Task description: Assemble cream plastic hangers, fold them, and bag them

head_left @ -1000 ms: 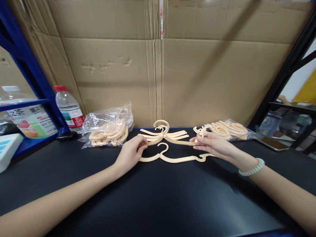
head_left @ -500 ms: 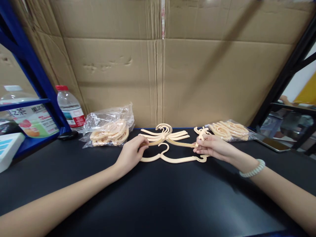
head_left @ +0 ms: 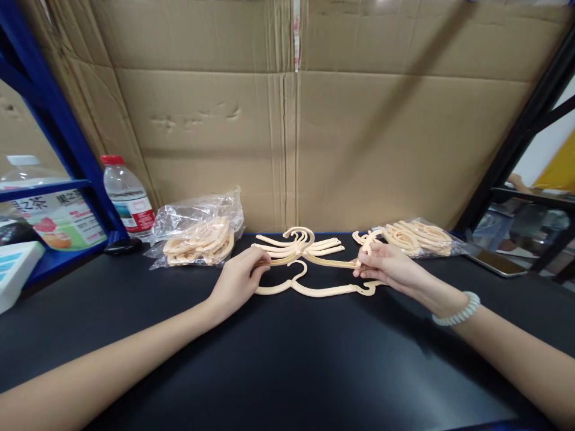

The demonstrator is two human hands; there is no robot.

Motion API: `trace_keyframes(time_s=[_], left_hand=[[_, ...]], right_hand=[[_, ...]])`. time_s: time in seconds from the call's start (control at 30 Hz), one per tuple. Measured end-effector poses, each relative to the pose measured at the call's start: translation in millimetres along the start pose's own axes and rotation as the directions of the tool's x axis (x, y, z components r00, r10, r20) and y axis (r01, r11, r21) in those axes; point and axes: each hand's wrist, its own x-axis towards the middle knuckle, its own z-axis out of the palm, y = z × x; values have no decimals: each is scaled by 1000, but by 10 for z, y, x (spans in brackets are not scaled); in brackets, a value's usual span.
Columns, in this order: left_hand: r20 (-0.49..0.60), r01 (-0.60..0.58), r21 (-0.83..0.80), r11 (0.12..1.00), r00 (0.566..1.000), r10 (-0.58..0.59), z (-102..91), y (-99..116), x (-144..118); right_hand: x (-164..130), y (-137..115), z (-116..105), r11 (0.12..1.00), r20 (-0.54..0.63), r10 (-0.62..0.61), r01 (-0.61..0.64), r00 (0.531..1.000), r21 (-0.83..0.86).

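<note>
Hangers, cream plastic and child-sized, lie fanned in a small stack at the twelve o'clock middle of the black worktop, and the person grips one of them by its two tips. Starting at nine o'clock, a blue shelf frame carries a juice carton, with a water bottle beside it; next comes a clear bag of hangers near ten o'clock. The left hand is closed in a pinch on the left tip of the held hanger, fingers curled under it. A single hanger lies flat just toward six o'clock of the stack, apart from it, hook pointing to twelve o'clock. The right hand, with a bead bracelet at the wrist, pinches the right tip, its other fingers loosely extended. A second bag of hangers sits at two o'clock. By my reading, the step in hand is separating or aligning one hanger at the stack; the next move would call for keeping both ends level so the hook clears its neighbours. The held hanger's long axis runs nine to three o'clock, hook toward twelve o'clock.
</note>
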Motion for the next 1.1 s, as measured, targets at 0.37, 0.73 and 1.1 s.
trace_keyframes(time_s=[0.37,0.73,1.1], left_hand=[[5,24,9,1000,1000,-24,0,-15,-11],[5,45,-7,999,999,-45,14,-42,-31],[-1,-26,67,997,1000,26,26,-7,-51]], right_hand=[[51,16,69,979,-112,-191,182,975,-88],[41,-15,95,941,-157,-307,275,939,-196],[43,-7,93,926,-179,-355,318,918,-202]])
